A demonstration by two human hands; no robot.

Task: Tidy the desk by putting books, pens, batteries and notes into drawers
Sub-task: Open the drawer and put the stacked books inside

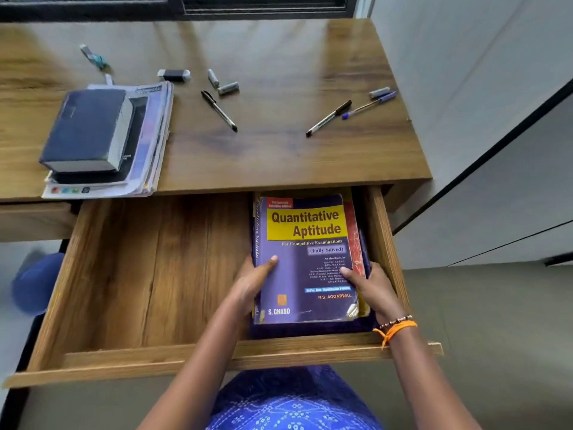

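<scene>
Both hands, left hand and right hand, grip the purple-and-yellow paperback textbook at the right end of the open wooden drawer, so next is probably letting go and fetching the thick navy hardcover book from the desk.

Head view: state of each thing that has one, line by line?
Drawer: pulled open.
Purple book: flat in the drawer's right side, atop other books, gripped at both edges.
Left hand: grips the book.
Right hand: grips the book.
Book stack: on the desk.
Pens: loose on the desk.
Batteries: lying loose.
</scene>
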